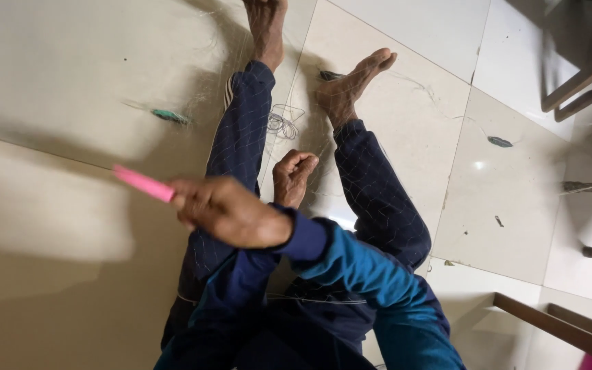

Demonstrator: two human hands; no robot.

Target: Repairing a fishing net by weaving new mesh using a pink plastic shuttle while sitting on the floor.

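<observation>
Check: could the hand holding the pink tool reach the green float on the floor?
Probably yes: only bare tile lies between the hand and the green float, though it grips the pink tool.

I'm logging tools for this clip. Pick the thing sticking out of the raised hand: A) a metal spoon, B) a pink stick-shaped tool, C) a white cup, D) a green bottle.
B: the raised hand grips a pink stick-shaped tool that pokes out toward the pale floor.

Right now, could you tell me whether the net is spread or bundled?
Spread out: the fine net drapes over both trouser legs toward the feet, its mesh open; the right hand holds a pink tool.
</observation>
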